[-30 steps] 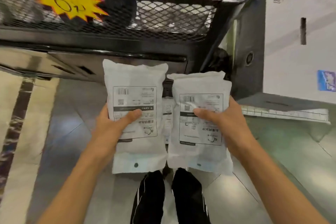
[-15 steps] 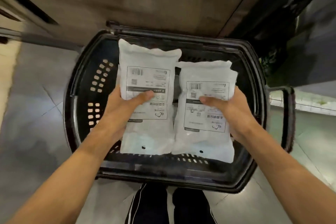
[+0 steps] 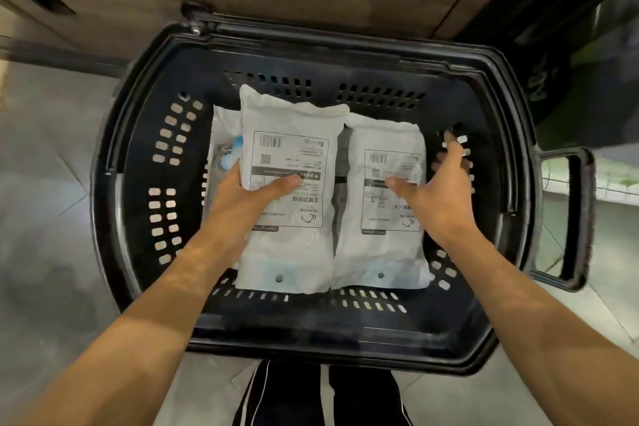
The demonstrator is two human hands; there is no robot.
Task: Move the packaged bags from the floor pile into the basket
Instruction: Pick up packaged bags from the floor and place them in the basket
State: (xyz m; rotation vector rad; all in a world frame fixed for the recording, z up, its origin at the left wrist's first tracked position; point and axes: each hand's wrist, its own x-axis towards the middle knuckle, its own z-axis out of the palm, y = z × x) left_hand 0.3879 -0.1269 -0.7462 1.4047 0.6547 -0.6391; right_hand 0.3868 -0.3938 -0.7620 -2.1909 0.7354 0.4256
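The basket (image 3: 114, 204) is glossy black, its walls punched with rows of small rectangular slots through which the pale floor shows. Inside the basket, the left bag (image 3: 294, 245) is milky white with a white label printed in black: a barcode, a small square code, a dark band and lines of text. The right bag (image 3: 383, 252) beside it carries the same white-and-black label pattern. A third bag (image 3: 223, 135), half hidden at the basket's left side, is translucent white with light blue pieces inside. Below the basket, the trousers (image 3: 287, 398) are black with thin white stripes. The floor (image 3: 45, 183) is grey tile.
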